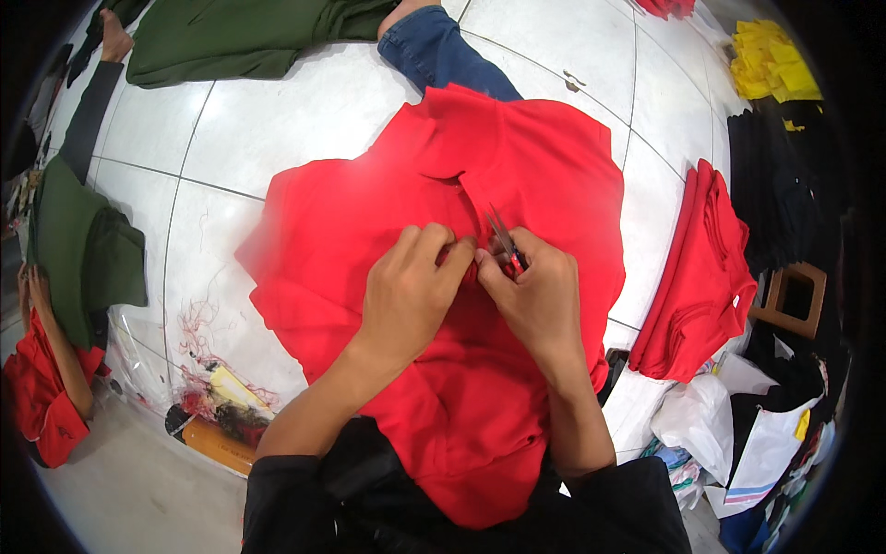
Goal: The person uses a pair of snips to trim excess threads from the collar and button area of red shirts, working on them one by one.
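A red collared shirt (351, 222) is spread over my lap and the floor, its collar and placket toward the far side. My left hand (411, 286) is closed in a pinch on the shirt's cloth beside the placket. Close to its right, my right hand (535, 295) is closed around small scissors (499, 231) with dark blades and red-and-black handles. The blades point up and away, over the cloth. The fingertips of both hands almost meet, and the bit of fabric between them is mostly hidden.
Folded red shirts (697, 286) lie to the right, near black garments (775, 189) and a yellow pile (775, 60). Thread scraps (203, 337) and an orange bottle (217, 443) sit at left. Another person in red holds a green garment (92, 245) at far left.
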### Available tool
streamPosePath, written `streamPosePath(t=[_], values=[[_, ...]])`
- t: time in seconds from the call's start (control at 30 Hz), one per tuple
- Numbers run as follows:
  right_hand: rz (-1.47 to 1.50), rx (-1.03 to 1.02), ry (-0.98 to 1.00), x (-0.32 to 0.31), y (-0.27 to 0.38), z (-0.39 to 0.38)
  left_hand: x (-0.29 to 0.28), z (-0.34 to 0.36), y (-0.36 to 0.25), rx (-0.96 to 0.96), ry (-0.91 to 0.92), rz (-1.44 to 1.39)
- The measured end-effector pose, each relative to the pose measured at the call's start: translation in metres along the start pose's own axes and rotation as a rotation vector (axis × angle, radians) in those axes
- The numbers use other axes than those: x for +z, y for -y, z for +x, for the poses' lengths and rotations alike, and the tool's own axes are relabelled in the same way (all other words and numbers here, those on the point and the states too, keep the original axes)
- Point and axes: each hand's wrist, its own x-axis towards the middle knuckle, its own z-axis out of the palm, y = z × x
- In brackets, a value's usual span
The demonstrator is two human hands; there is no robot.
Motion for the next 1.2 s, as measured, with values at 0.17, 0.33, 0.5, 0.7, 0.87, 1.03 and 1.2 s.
streamPosePath(t=[0.17,0.33,0.5,0.7,0.87,1.03,1.2], values=[[0.028,0.012,0.029,0.001,-0.005,0.002,0.0,0.009,0.002,-0.323,0.074,-0.361],[0.138,-0.043,-0.045,0.009,-0.018,0.0,-0.012,0.019,0.001,-0.671,0.189,-0.745],[0.274,-0.023,-0.086,0.01,-0.017,-0.006,-0.001,0.016,0.005,-0.616,0.084,-0.848],[0.163,-0.137,-0.098,0.012,-0.025,-0.003,0.001,0.018,0.007,-0.688,0.128,-0.943],[0.075,-0.196,-0.109,0.013,-0.022,0.0,0.004,0.023,0.005,-0.696,0.128,-0.843],[0.109,-0.154,-0.014,0.01,-0.018,0.0,0.007,0.019,0.021,-0.737,0.176,-0.859],[0.366,0.02,0.112,0.001,-0.013,0.011,-0.004,0.026,0.022,-0.777,0.202,-1.302]])
